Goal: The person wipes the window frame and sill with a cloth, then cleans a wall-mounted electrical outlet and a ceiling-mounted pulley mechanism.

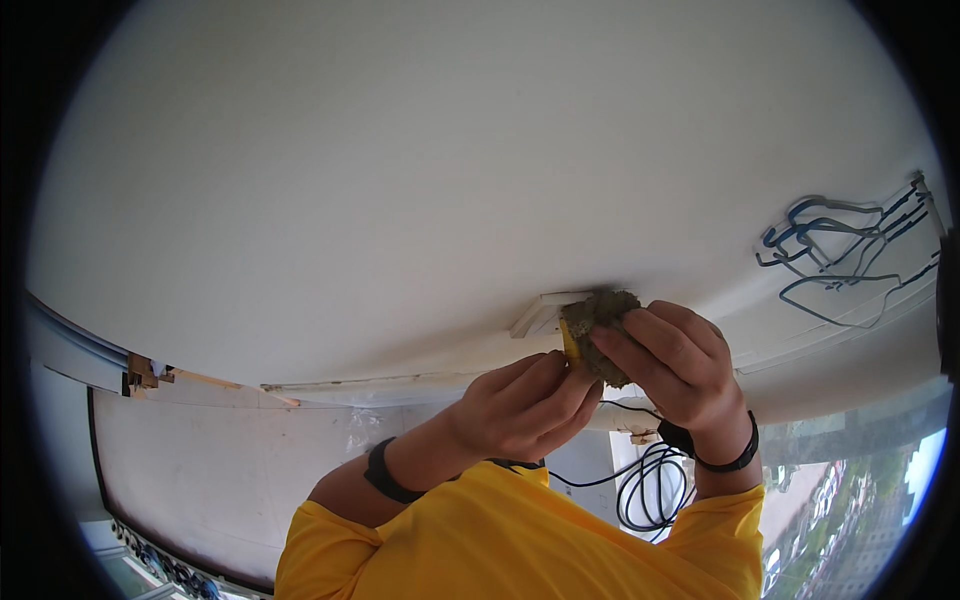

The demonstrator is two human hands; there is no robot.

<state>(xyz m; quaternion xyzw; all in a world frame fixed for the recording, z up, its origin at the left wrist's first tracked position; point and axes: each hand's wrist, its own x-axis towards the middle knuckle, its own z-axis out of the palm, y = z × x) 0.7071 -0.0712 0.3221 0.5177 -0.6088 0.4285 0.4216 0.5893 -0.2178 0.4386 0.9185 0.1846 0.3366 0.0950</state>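
Note:
My right hand (679, 367) grips a rough, grey-brown lump of putty-like material (619, 304) with its thumb and fingers. My left hand (525, 405) pinches a thin yellow piece (569, 341) at the lump's left side. Whether this is a wrapper or a separate tool I cannot tell. Both hands are raised in front of a white wall (420, 187), with the fingertips close together. Just behind the lump, a small white angular fitting (541, 311) juts from the wall, partly hidden by the lump.
Several blue-grey wire hangers (832, 240) hang at the right. A black cable (656, 487) dangles in loops beneath my right wrist. To the lower right, a window (832, 495) looks down on parked cars and trees. A pale panel with a dark edge (210, 465) fills the lower left.

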